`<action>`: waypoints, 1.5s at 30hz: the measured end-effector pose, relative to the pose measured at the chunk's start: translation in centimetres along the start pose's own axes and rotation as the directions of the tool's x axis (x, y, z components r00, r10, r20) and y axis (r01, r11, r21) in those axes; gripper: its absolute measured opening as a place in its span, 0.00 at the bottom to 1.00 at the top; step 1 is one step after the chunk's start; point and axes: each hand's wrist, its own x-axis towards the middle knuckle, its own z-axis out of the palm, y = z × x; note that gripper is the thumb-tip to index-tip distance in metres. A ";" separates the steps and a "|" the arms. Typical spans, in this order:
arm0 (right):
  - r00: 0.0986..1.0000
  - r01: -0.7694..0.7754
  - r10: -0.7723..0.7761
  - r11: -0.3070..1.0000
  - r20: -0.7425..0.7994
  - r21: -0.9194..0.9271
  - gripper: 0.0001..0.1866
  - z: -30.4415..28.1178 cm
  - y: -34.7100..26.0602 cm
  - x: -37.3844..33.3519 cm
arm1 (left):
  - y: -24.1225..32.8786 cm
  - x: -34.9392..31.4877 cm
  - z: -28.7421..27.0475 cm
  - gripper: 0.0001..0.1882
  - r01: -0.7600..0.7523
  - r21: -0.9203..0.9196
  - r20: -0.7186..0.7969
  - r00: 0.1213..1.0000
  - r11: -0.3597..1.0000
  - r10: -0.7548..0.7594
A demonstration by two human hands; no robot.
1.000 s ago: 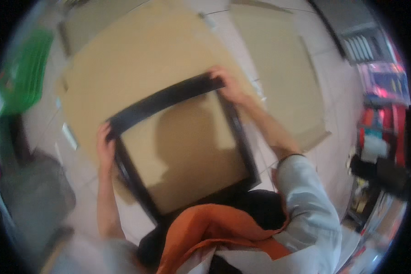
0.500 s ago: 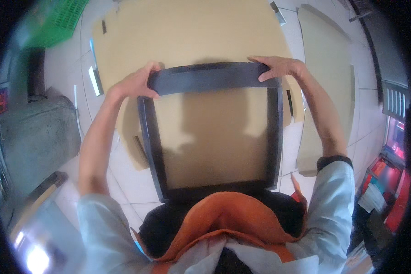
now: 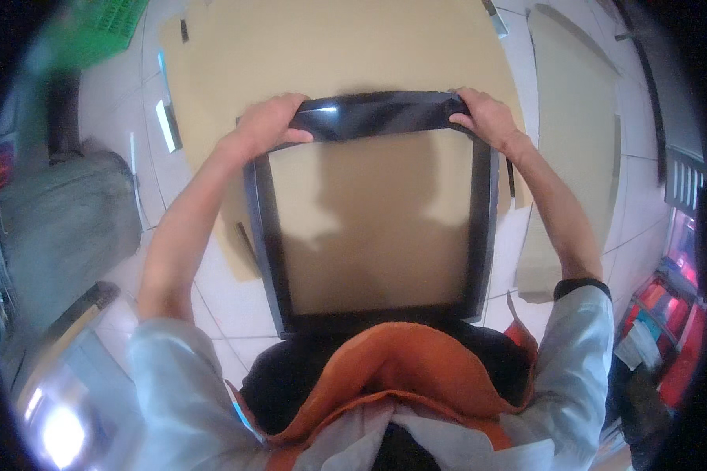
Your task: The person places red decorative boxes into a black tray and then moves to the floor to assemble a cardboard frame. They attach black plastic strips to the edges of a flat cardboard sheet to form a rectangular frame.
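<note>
A black rectangular frame [image 3: 377, 118] lies in front of me, its near side at my lap. My left hand [image 3: 272, 124] grips its far left corner, the thumb on the inner side of the far bar. At the far right corner my right hand [image 3: 487, 119] has its fingers curled over the outer edge and its thumb on the near face. A tan cardboard sheet [image 3: 346, 51] lies beneath and beyond the frame and shows through its opening, with a dark shadow across it. A patch of light shines on the far bar.
Another long board [image 3: 575, 149] lies on the tiled floor at right. Dark narrow strips [image 3: 246, 243] are on the cardboard's edges. A green plastic crate [image 3: 110, 23] stands at far left, a worn grey block-like object [image 3: 67, 212] at left. Red items [image 3: 679, 345] sit at right.
My left hand has shifted inward and away along the far bar. My right fingers now wrap the corner more closely. The far bar has moved slightly away and now catches the light.
</note>
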 end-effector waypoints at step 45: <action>0.944 -0.108 0.052 0.982 -0.327 -0.156 0.07 3.2 -0.1 -0.5 | -4.1 -1.6 3.4 0.08 0.277 0.346 -0.145 0.960 0.896 -0.240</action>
